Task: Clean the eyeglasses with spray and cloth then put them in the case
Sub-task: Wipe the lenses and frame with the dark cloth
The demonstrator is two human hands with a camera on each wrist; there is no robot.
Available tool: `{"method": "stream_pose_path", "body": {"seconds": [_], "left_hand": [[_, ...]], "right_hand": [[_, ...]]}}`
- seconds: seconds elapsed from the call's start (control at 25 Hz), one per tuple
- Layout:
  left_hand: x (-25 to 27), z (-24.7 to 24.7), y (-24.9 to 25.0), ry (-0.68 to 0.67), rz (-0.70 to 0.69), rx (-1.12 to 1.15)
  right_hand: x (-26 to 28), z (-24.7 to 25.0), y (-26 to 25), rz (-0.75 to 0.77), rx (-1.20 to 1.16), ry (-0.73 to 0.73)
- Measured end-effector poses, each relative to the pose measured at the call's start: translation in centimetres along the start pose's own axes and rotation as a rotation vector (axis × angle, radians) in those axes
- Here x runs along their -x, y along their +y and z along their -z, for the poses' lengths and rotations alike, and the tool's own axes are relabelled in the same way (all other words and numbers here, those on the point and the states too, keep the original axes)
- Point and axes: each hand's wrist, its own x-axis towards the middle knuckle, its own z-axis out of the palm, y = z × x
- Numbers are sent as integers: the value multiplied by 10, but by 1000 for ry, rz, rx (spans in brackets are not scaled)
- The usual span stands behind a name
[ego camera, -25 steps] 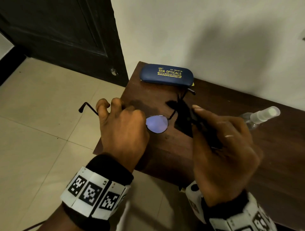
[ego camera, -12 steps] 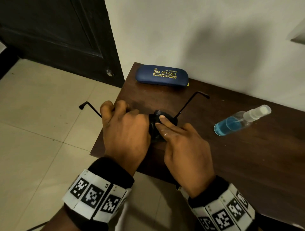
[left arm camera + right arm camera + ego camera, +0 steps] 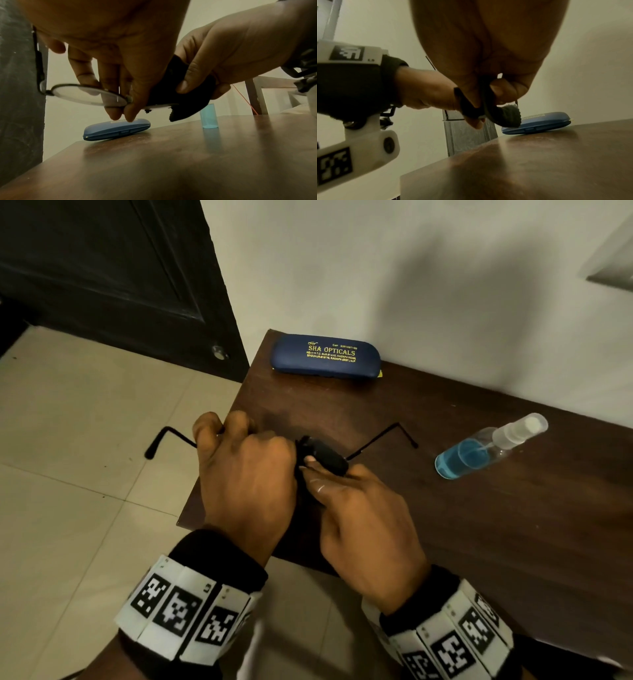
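Glasses (image 3: 89, 94) above tabletop's (image 3: 479, 542) left edge, pinched in left hand (image 3: 246, 484). Right hand (image 3: 359, 515) pinching cloth (image 3: 325, 457) over one lens. Best: rub gently, brace frame.

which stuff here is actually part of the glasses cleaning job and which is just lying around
Part of the job:
- glasses, held in the left hand
- black cloth, pinched over one lens by the right hand
- spray bottle, lying on its side
- blue case, closed, by the wall

Just there:
- wooden table
- dark door
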Motion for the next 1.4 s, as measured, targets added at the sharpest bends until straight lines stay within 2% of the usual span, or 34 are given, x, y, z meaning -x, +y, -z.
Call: {"method": "stream_pose_path", "body": {"seconds": [0.2,0.28,0.44,0.6,0.76,0.88,1.04,1.4], "left_hand": [[-2,-5,-2,24,15,-24],[-2,-5,1,49,-6,-6],[0,-10,-3,104,-36,6],[-3,-15,-8,137,-13,1],[-3,-17,-6,155,-32,3],[-1,-18,-4,173,-42,2],[-4,-17,-11,139,-3,-11],[-1,-16,-4,169,-34,-22]], "right_hand": [[-3,10,5,-135,71,-54],[-1,4,4,-99,84,-81],[-2,3,5,26,-53,-161],[-3,12,9,3,-27,-161],[-2,6,10,68,-84,-196],[-2,8,7,18,-93,-161],[-1,8,6,20,-59,-225],[1,5,-1,-10,-44,-84]]}}
